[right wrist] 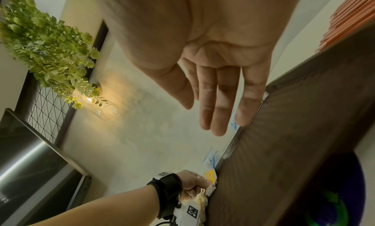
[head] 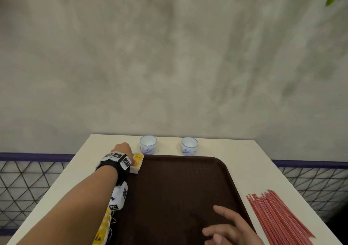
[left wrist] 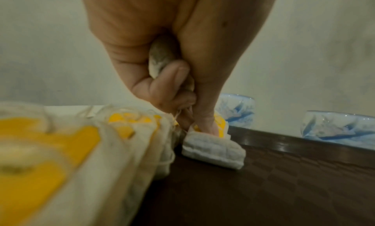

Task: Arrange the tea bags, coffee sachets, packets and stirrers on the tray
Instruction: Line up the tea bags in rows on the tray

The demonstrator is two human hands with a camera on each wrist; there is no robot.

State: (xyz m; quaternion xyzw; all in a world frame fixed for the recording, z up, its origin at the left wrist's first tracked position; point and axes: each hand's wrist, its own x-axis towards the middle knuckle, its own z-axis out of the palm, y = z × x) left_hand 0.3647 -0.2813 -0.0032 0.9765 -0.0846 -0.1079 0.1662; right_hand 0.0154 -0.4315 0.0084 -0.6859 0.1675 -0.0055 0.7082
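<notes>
The left hand (left wrist: 162, 66) is pinching a white-and-yellow tea bag (left wrist: 213, 147) at the dark brown plastic tray's (head: 178, 188) far-left corner, curled fingers half hiding another; the right hand (right wrist: 213, 56) is hovering flat, empty, cut off below.

My left arm (head: 79, 194) stretches forward, bare, with a black strap (head: 113, 166) and white marker blocks around the wrist. My left hand (left wrist: 162, 66) points fingers down: the thumb (left wrist: 205, 117) runs straight, its tip pressing down, and the other fingers (left wrist: 172, 78) curl tight into the palm. My right hand (right wrist: 213, 56) hovers low and near me, palm down. Its fingers (right wrist: 221, 101) lie straight, side by side, the thumb (right wrist: 178, 88) a little apart, holding nothing.
</notes>
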